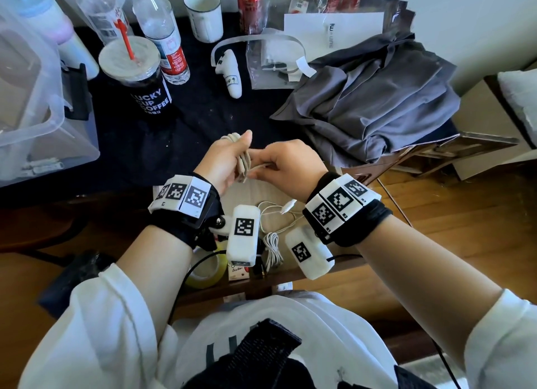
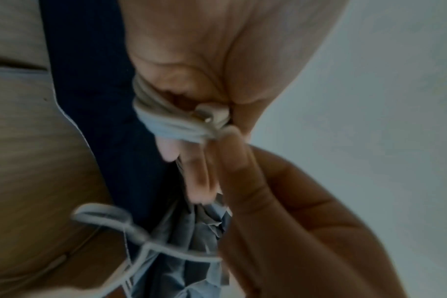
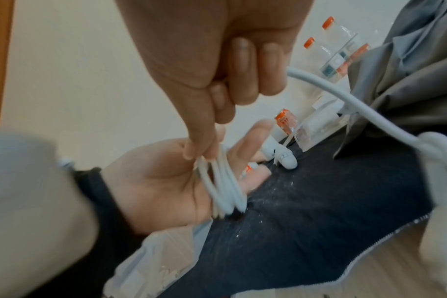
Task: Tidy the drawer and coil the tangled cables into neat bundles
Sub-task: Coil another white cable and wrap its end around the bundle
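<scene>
- Centrally, above the desk (image 1: 203,121), a coiled white cable (image 1: 242,159) is gripped by the left hand (image 1: 223,162).
- Its loose end is pinched by the right hand (image 1: 290,162) fingers (image 3: 204,141).
- More cables (image 1: 273,243) are seen nearer, in the open drawer (image 1: 290,275).

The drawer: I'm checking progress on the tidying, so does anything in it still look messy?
Yes. In the open drawer, a thin white cable sprawls in loose loops, uncoiled, below the hands. Another small bundle beside it looks roughly gathered.

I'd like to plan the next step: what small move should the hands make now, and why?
Probably wrap the loose end round the coil's middle. The left hand already holds the white cable gathered in several loops, and the right hand pinches its free end beside them, so only securing seems left.
</scene>
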`<action>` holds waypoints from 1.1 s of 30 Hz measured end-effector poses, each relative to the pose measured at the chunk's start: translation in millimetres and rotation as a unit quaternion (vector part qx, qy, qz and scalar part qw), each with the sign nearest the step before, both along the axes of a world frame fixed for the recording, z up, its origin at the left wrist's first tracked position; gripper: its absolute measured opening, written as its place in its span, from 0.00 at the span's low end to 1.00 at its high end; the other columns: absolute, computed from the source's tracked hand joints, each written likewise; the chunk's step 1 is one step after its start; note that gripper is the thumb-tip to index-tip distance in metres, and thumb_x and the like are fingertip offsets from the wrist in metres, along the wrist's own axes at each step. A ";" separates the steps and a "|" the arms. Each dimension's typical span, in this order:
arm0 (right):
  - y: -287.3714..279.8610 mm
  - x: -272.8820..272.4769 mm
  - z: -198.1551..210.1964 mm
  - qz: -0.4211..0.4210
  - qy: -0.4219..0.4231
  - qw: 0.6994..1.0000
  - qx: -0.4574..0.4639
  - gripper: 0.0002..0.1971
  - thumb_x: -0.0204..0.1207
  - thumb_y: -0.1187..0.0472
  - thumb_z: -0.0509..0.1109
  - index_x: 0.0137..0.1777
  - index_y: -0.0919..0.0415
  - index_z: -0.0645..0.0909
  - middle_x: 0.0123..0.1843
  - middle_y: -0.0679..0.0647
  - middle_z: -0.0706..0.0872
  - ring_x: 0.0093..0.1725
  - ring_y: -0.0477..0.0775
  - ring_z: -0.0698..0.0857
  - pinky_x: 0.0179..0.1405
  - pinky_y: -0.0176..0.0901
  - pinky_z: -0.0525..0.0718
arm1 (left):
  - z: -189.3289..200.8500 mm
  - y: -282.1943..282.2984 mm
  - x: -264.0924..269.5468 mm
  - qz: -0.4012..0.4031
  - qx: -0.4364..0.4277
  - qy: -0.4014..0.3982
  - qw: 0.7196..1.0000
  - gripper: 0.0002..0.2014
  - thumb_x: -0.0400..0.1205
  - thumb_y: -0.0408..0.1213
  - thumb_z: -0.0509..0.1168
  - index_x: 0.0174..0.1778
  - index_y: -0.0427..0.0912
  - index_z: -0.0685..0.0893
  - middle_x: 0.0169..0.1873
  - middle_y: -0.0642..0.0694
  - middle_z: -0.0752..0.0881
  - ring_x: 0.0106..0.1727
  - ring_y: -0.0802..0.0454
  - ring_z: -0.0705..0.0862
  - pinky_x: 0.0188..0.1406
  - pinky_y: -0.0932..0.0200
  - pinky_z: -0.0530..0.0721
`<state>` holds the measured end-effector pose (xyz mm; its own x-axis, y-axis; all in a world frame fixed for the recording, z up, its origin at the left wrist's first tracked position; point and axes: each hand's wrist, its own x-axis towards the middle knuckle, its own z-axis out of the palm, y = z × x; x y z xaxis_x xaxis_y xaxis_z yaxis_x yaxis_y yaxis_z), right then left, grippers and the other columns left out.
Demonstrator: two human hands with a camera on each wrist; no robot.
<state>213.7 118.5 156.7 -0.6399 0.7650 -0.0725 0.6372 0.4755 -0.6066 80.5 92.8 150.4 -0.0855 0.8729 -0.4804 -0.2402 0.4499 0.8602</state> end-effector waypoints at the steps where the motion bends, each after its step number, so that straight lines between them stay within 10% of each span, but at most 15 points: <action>1: 1.6 0.3 2.5 -0.008 0.002 1.000 0.007 0.05 0.71 0.50 0.73 0.43 0.50 0.86 0.29 0.40 0.77 0.38 0.46 0.78 0.41 0.46 0.78 | -2.8 -0.6 -0.3 -0.019 -0.012 0.015 1.000 0.17 0.87 0.40 0.56 0.35 0.39 0.80 0.26 0.43 0.81 0.27 0.50 0.79 0.30 0.58 0.77; 4: 7.4 2.5 6.9 -0.047 0.044 0.998 -0.005 0.04 0.64 0.54 0.79 0.37 0.50 0.87 0.27 0.37 0.78 0.34 0.39 0.78 0.42 0.45 0.80 | -1.6 -5.1 3.8 -0.105 -0.035 0.018 0.994 0.21 0.89 0.36 0.47 0.42 0.29 0.80 0.19 0.43 0.82 0.20 0.51 0.81 0.30 0.58 0.82; 9: 16.3 7.4 2.0 -0.093 0.124 0.987 -0.028 0.01 0.68 0.57 0.76 0.37 0.52 0.88 0.34 0.48 0.89 0.38 0.46 0.86 0.45 0.47 0.84 | -1.0 -7.0 -1.5 -0.241 -0.047 -0.031 0.969 0.44 0.82 0.62 0.31 0.52 0.29 0.83 0.10 0.49 0.67 0.10 0.56 0.62 0.32 0.59 0.84; 13: 24.5 15.6 -6.1 -0.114 0.139 0.982 -0.056 0.06 0.74 0.58 0.72 0.46 0.56 0.89 0.38 0.44 0.87 0.37 0.33 0.82 0.45 0.27 0.78 | 5.2 -6.2 -5.0 -0.281 -0.063 -0.103 0.952 0.48 0.80 0.65 0.28 0.43 0.36 0.90 0.07 0.53 0.62 0.08 0.59 0.60 0.28 0.65 0.82; 19: 19.9 15.1 -17.4 -0.106 0.133 0.983 -0.074 0.13 0.78 0.60 0.67 0.37 0.39 0.83 0.27 0.36 0.81 0.32 0.34 0.78 0.38 0.32 0.73 | 13.6 -4.9 -8.0 -0.199 0.057 -0.249 0.946 0.37 0.85 0.56 0.37 0.47 0.39 0.90 0.08 0.56 0.65 0.11 0.62 0.63 0.31 0.67 0.80; 24: 12.1 5.1 -17.7 -0.063 0.044 0.992 -0.102 0.10 0.81 0.58 0.62 0.52 0.57 0.85 0.46 0.58 0.88 0.46 0.52 0.82 0.46 0.39 0.74 | 16.5 -0.7 -0.8 -0.068 0.113 -0.267 0.955 0.27 0.88 0.50 0.40 0.67 0.35 0.75 0.15 0.56 0.69 0.17 0.61 0.69 0.41 0.65 0.83; 29: 2.1 0.6 -13.8 -0.013 -0.006 0.993 -0.117 0.09 0.80 0.56 0.64 0.53 0.54 0.85 0.37 0.44 0.82 0.42 0.43 0.78 0.44 0.29 0.73 | 13.1 6.1 1.3 0.046 0.109 -0.238 0.964 0.20 0.88 0.34 0.48 0.76 0.32 0.64 0.21 0.52 0.78 0.24 0.57 0.79 0.53 0.60 0.83; 33: 0.6 1.0 -12.2 -0.002 -0.067 0.995 -0.074 0.08 0.79 0.52 0.65 0.45 0.50 0.85 0.31 0.46 0.76 0.36 0.48 0.74 0.43 0.44 0.76 | 10.0 4.4 0.3 0.026 0.089 -0.192 0.977 0.22 0.88 0.33 0.51 0.78 0.33 0.59 0.27 0.46 0.87 0.31 0.52 0.88 0.38 0.60 0.87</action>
